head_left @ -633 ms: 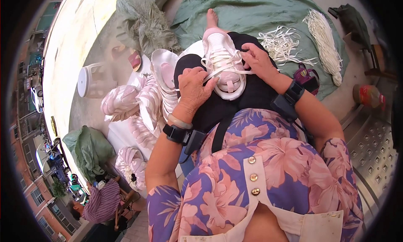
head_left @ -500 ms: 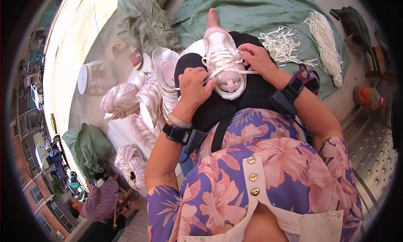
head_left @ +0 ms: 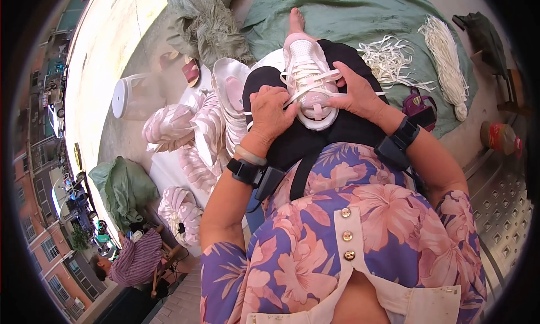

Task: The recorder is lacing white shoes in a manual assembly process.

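On the person's lap, seen from above, a white sneaker (head_left: pixel 311 82) lies on black fabric with its toe pointing away and its heel near the body. Far left, a white round stool (head_left: pixel 125 97) stands on bright pavement, and a heap of pink-and-white sneakers (head_left: pixel 194 134) sits just left of the lap. Next comes the left hand (head_left: pixel 272 111), curled and pressed against the near left side of the shoe, fingertips pinching a white lace (head_left: pixel 304 91) that runs across the eyelets. Compared with half a second earlier, this hand sits slightly closer to the shoe's tongue and the lace looks drawn a little tauter; the shoe itself has barely moved. The right hand (head_left: pixel 356 95) lies on the shoe's right side, fingers together and curved, steadying it while pinching the lace's other run. Lacing appears under way at the lower eyelets. Farther right, loose white laces (head_left: pixel 391 59) and a tied bundle of laces (head_left: pixel 447 62) rest on a green cloth (head_left: pixel 349 15). A red-capped bottle (head_left: pixel 499 138) stands at the far right.
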